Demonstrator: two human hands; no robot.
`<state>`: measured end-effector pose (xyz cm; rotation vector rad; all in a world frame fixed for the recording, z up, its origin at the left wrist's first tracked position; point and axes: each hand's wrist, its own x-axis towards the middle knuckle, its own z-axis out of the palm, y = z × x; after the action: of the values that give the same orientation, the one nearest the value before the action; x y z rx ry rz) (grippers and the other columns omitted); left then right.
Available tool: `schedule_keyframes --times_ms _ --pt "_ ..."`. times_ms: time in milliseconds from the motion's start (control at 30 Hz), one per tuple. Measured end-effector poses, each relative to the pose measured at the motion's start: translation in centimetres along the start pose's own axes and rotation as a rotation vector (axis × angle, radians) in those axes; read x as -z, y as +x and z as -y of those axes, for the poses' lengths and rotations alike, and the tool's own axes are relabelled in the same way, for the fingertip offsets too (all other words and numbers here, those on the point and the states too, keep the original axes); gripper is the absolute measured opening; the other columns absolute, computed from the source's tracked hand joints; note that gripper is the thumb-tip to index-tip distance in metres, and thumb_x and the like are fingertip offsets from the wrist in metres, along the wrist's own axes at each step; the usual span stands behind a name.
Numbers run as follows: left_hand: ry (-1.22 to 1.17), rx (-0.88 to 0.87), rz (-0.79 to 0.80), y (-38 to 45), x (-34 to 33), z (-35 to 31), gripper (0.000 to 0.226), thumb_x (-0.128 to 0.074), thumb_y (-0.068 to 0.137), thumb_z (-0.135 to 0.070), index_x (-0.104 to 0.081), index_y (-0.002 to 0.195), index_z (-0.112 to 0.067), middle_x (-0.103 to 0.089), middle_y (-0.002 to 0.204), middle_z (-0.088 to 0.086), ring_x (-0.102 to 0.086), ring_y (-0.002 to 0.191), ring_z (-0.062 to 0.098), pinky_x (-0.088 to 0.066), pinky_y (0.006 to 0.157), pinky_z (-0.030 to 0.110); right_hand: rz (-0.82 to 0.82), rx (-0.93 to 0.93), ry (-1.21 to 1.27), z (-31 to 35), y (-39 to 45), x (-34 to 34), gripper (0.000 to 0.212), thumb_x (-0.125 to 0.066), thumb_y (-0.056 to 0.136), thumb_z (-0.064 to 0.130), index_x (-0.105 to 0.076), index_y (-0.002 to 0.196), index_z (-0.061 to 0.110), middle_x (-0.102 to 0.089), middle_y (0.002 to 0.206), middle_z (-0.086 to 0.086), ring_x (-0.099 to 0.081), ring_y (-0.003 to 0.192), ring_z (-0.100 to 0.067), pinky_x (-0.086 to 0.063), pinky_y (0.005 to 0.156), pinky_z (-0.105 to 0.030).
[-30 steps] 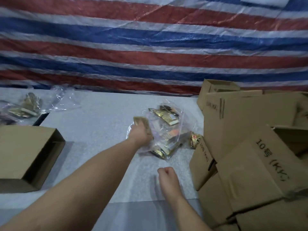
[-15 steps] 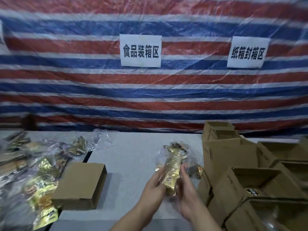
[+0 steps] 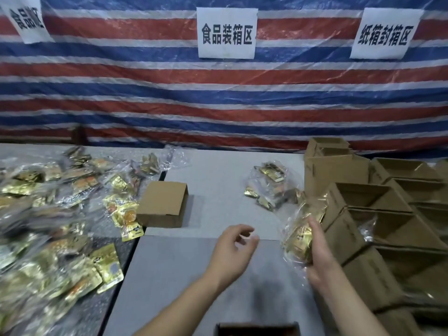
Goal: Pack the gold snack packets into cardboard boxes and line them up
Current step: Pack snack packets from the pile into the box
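My right hand [image 3: 320,253] grips a clear bag of gold snack packets [image 3: 299,236], held just left of the open cardboard boxes [image 3: 358,202] stacked at the right. Over the grey table [image 3: 218,190] my left hand [image 3: 232,248] hovers with loosely curled fingers, holding nothing. Another clear bag of gold packets [image 3: 269,187] lies on the table beyond my hands. A lone cardboard box [image 3: 163,204] lies on its side left of centre. A big heap of bagged gold packets [image 3: 55,214] covers the left table.
A red, blue and white striped tarp [image 3: 218,105] with white paper signs [image 3: 226,32] hangs behind the table. The dark rim of a box [image 3: 257,327] shows at the bottom edge. More open boxes [image 3: 409,170] fill the far right.
My left hand has let go of the bag and drawn back to the left. My right hand carried the bag rightward, up to the open boxes. The view widened.
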<state>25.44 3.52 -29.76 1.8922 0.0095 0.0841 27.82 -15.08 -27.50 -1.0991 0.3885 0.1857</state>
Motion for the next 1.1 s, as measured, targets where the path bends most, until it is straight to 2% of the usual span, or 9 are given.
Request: schedule_keyframes --times_ms 67,200,267,333,400,533,767,967,1100 --pt "0.054 0.12 0.021 -1.9 1.3 3.2 0.01 -0.065 0.092 -0.028 -0.067 0.101 -0.025 -0.065 0.095 -0.009 -0.057 0.08 0.002 -0.045 0.077 0.019 -0.02 0.065 -0.117 -1.2 -1.0 0.9 0.05 -0.055 0.086 0.055 -0.067 0.112 0.014 -0.074 0.096 -0.004 -0.068 0.089 -0.023 -0.056 0.081 -0.037" --pt "0.219 0.274 0.186 -6.5 1.5 8.9 0.037 -0.061 0.093 -0.04 -0.058 0.126 -0.024 -0.055 0.12 -0.014 -0.055 0.107 0.001 -0.039 0.095 0.015 0.073 0.151 -0.484 -4.0 -3.2 2.1 0.059 -0.064 0.069 0.067 -0.064 0.098 0.016 -0.074 0.074 0.011 -0.069 0.072 0.001 -0.052 0.06 -0.013" --pt "0.268 0.278 0.302 -8.5 0.9 10.4 0.046 -0.059 0.094 -0.044 -0.052 0.134 -0.023 -0.046 0.129 -0.016 -0.047 0.123 0.003 -0.033 0.106 0.018 0.183 0.141 -0.686 -5.6 -3.9 3.1 0.077 -0.069 0.058 0.083 -0.065 0.105 0.023 -0.076 0.089 0.009 -0.072 0.084 -0.007 -0.053 0.067 -0.017" --pt "0.256 0.298 0.352 -10.0 0.3 11.5 0.048 -0.059 0.094 -0.042 -0.051 0.136 -0.02 -0.045 0.134 -0.011 -0.044 0.129 0.006 -0.034 0.111 0.025 0.275 0.13 -0.785 -7.0 -4.7 3.6 0.055 -0.073 0.067 0.068 -0.067 0.109 0.032 -0.074 0.101 0.016 -0.07 0.095 -0.008 -0.051 0.075 -0.015" --pt "0.199 0.361 0.341 -11.0 -0.1 12.1 0.044 -0.06 0.094 -0.037 -0.053 0.133 -0.018 -0.052 0.131 -0.005 -0.051 0.124 0.01 -0.04 0.107 0.026 0.369 0.111 -0.837 -8.0 -5.7 3.7 0.033 -0.073 0.073 0.049 -0.069 0.105 0.044 -0.07 0.105 0.028 -0.066 0.099 0.004 -0.046 0.08 -0.008" --pt "-0.011 0.472 0.267 -11.9 0.0 12.3 0.019 -0.055 0.099 -0.026 -0.064 0.112 -0.017 -0.068 0.108 -0.005 -0.063 0.103 0.009 -0.044 0.086 0.01 0.641 0.024 -1.082 -9.7 -7.3 3.6 0.037 -0.074 0.078 0.037 -0.065 0.114 0.042 -0.067 0.107 0.031 -0.06 0.099 0.012 -0.044 0.085 -0.009" --pt "-0.031 0.483 0.29 -11.4 0.7 12.1 0.029 -0.047 0.102 -0.03 -0.07 0.096 -0.015 -0.071 0.092 -0.004 -0.063 0.087 0.001 -0.047 0.081 0.015 0.844 -0.157 -1.505 -11.6 -6.1 3.7 0.009 -0.063 0.076 0.039 -0.061 0.084 0.042 -0.064 0.082 0.021 -0.061 0.082 0.0 -0.048 0.073 -0.019" --pt "-0.066 0.487 0.244 -11.9 0.0 12.6 0.026 -0.05 0.101 -0.028 -0.07 0.095 -0.014 -0.071 0.095 0.002 -0.063 0.087 0.003 -0.046 0.082 0.016 0.936 -0.034 -2.014 -17.1 -3.5 3.7 0.058 -0.065 0.086 0.05 -0.05 0.131 0.015 -0.059 0.13 -0.013 -0.056 0.118 -0.034 -0.045 0.096 -0.036" --pt "-0.07 0.5 0.223 -11.8 -0.2 12.7 0.025 -0.05 0.101 -0.029 -0.07 0.094 -0.015 -0.072 0.094 0.001 -0.065 0.09 0.008 -0.047 0.081 0.018 0.809 -0.095 -1.898 -18.5 -3.3 4.8 0.072 -0.072 0.077 0.054 -0.049 0.138 0.023 -0.057 0.137 -0.002 -0.053 0.126 -0.026 -0.043 0.105 -0.033"
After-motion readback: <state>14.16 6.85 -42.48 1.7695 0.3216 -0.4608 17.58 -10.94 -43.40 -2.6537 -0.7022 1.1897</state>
